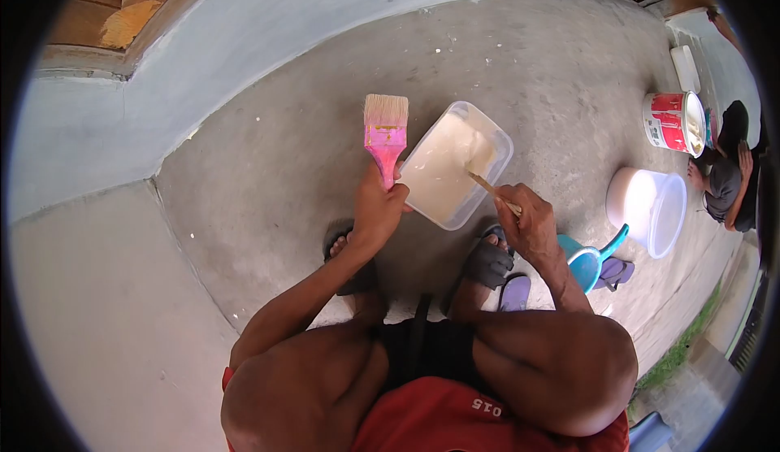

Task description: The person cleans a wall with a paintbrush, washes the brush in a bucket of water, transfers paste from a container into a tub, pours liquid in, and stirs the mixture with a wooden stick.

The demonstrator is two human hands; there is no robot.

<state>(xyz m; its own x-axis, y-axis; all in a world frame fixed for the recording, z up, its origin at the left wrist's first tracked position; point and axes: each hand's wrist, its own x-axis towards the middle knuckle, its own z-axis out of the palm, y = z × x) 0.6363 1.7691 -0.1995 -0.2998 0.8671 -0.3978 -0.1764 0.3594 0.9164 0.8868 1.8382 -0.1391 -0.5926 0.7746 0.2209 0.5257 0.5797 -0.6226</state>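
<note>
My left hand point(382, 212) is closed round the handle of a pink paintbrush point(386, 136), its pale bristles pointing up and away from me. Beside it, a clear rectangular tub point(507, 145) holds cream-coloured liquid point(443, 167). The fingers of my left hand are at the tub's left edge. My right hand point(526, 218) grips a thin wooden stick point(485, 184) at the tub's right side, and the stick's far end dips into the liquid.
On the right are a red and white paint bucket point(668, 122), a white bucket point(642, 204), a teal dipper point(583, 263) and purple sandals point(514, 293). Another person point(727, 180) sits at the far right. A pale wall point(211, 54) runs along the left.
</note>
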